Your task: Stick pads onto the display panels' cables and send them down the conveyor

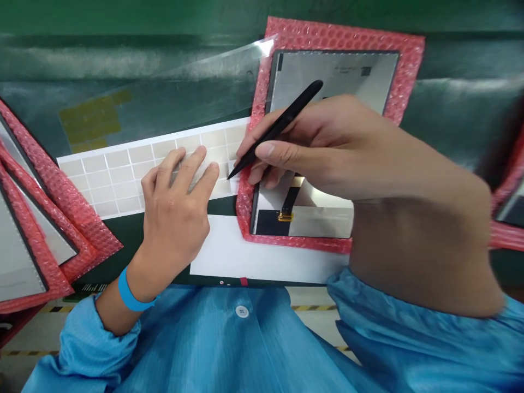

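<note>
My right hand point(323, 144) is closed round thin black tweezers point(278, 126), their tip touching the right end of a white sheet of square stickers point(106, 174). My left hand point(176, 210) lies flat on that sheet, fingers stretched out and pressing it down. Just right of the tip, a grey display panel point(339, 71) with a black flex cable point(289, 204) rests on a red bubble-wrap pad point(409, 60). My right hand covers the middle of the panel.
A clear film point(184, 93) with yellowish stickers point(92, 120) lies behind the sheet on the green mat point(450, 103). More panels in red bubble wrap point(45, 240) are stacked at the left, another at the right edge. A white sheet point(262, 256) lies at the front.
</note>
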### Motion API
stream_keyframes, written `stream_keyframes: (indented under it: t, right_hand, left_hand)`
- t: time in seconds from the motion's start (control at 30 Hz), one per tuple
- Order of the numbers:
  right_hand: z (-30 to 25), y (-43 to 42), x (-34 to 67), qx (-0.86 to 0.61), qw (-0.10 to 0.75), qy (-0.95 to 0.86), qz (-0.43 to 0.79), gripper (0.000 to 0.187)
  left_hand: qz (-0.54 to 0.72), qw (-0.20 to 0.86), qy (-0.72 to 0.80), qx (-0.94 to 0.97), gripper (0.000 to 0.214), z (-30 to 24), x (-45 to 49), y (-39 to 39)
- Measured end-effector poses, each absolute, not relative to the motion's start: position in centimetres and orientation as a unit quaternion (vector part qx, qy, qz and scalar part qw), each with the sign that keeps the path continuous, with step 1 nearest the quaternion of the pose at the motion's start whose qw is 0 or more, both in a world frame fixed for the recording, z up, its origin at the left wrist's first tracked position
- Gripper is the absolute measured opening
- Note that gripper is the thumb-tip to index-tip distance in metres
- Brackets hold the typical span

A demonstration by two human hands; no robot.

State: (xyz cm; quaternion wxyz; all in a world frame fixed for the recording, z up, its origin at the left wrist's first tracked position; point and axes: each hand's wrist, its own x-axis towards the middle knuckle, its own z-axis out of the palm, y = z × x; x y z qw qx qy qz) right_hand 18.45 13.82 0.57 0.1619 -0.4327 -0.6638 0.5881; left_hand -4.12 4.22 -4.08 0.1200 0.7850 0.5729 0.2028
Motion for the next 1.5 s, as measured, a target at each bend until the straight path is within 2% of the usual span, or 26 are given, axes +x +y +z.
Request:
stream_keyframes:
  t: [0.13,0.3,0.43,0.53,0.77,0.9,1.07,1.2,1.4,1.5]
  right_hand:
    - [0.6,13.8,17.9,-0.446,0.188,-0.622,0.616,0.034]
    - [0.5,12.9,17.4,-0.466,0.228,-0.556,0.649,0.036]
    - [0.4,12.1,17.5,-0.495,0.298,-0.551,0.602,0.019]
    - [0.6,11.7,17.5,-0.506,0.314,-0.562,0.574,0.007]
    - [0.9,11.7,17.2,-0.53,0.275,-0.574,0.56,0.011]
    - [0.3,11.6,17.4,-0.516,0.318,-0.58,0.545,0.006]
    - [0.1,11.0,17.8,-0.539,0.333,-0.551,0.543,0.021]
    - [0.4,10.3,17.8,-0.556,0.354,-0.52,0.543,0.003]
    - [0.4,10.0,17.8,-0.579,0.355,-0.493,0.544,0.012]
    - [0.4,9.9,17.3,-0.571,0.388,-0.468,0.552,0.014]
  left_hand:
    - [0.199,0.109,0.569,0.791,0.037,-4.0,-4.1,4.2]
    - [0.201,0.123,0.572,0.786,0.038,-4.0,-4.1,4.2]
    - [0.202,0.117,0.571,0.787,0.039,-4.1,-4.1,4.2]
    - [0.205,0.122,0.571,0.786,0.041,-4.1,-4.1,4.1]
    - [0.199,0.124,0.567,0.79,0.04,-4.0,-4.2,4.1]
    - [0.201,0.114,0.564,0.793,0.04,-4.1,-4.2,4.1]
    - [0.204,0.123,0.563,0.792,0.041,-4.1,-4.2,4.1]
    - [0.208,0.132,0.563,0.789,0.042,-4.1,-4.2,4.1]
    - [0.21,0.135,0.563,0.788,0.041,-4.2,-4.3,4.0]
    - [0.235,0.14,0.568,0.776,0.034,-4.0,-4.2,4.0]
